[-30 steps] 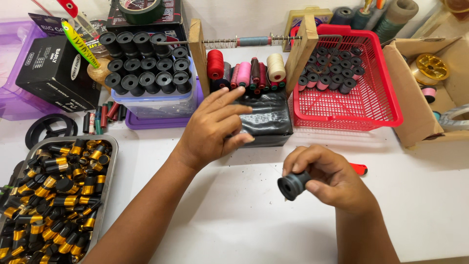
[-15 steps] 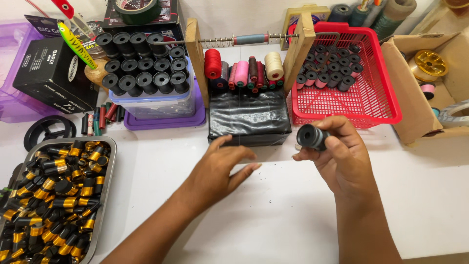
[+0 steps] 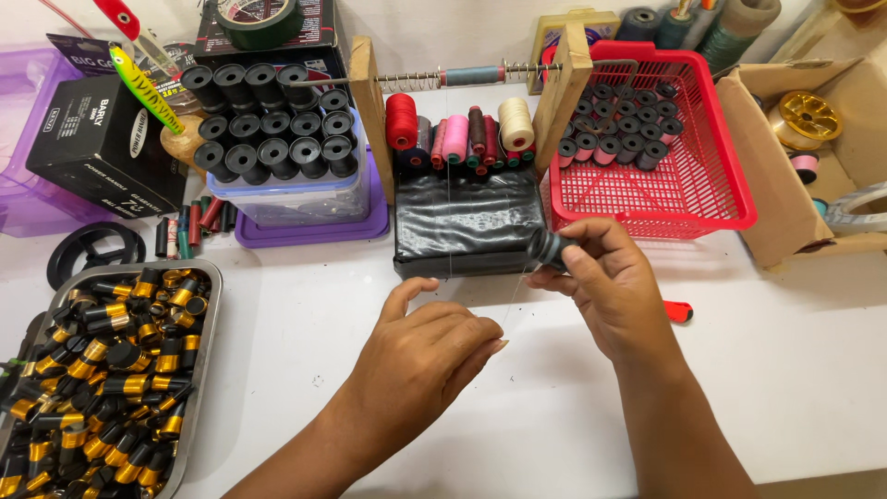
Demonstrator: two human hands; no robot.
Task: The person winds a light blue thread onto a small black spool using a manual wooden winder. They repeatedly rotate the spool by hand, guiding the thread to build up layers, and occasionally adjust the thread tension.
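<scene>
Holding a small dark ribbed bobbin just in front of the black block, my right hand grips it tight; my left hand pinches a thin thread.

A small craft workbench, by the look of it: a white table crowded with thread spools under a wooden winding rack, a red basket of bobbins, a metal tray of black-and-gold ferrules, and a fishing lure.
</scene>
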